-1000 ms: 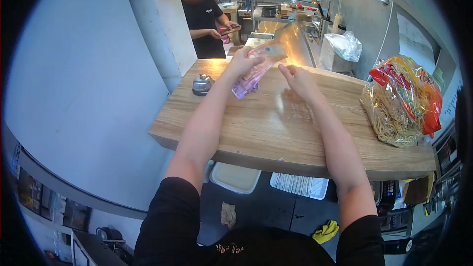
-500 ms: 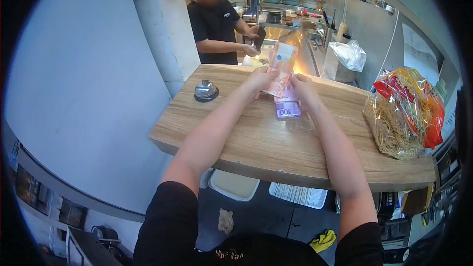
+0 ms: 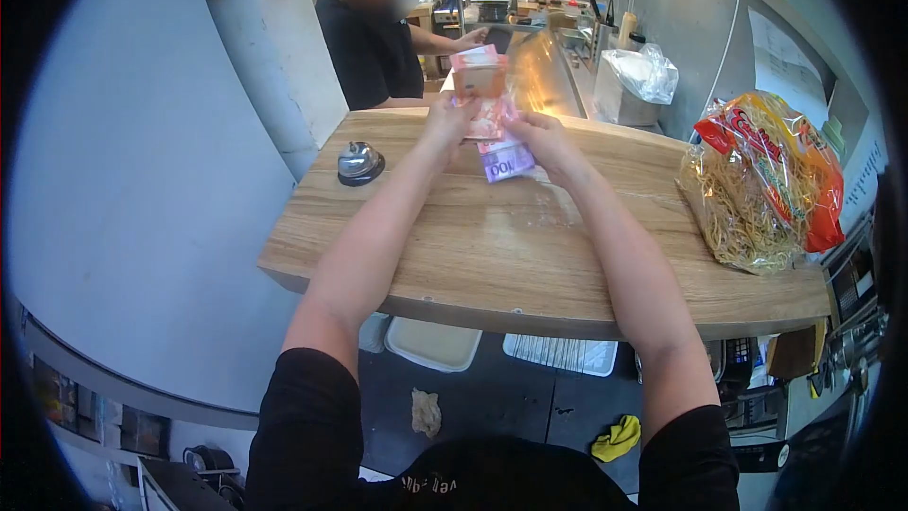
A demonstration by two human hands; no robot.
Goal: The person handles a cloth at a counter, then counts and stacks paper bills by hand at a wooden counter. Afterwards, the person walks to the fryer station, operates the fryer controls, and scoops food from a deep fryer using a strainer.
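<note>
In the head view, a bunch of banknotes (image 3: pixel 486 121) is held over the far part of the wooden counter (image 3: pixel 492 255). The orange notes are gripped between the thumb and fingers of the left hand (image 3: pixel 448 123); the purple notes below (the number 100 can be read) are pinched along the right side by the right hand (image 3: pixel 549 144). A metal bell (image 3: pixel 359 161) is seen on the counter's left, a bag of noodles (image 3: pixel 766 189) on its right. Beyond, a person (image 3: pixel 374 47) is seen in black.

A black short-sleeved shirt (image 3: pixel 515 476) bears small pale lettering (image 3: pixel 430 485)
</note>
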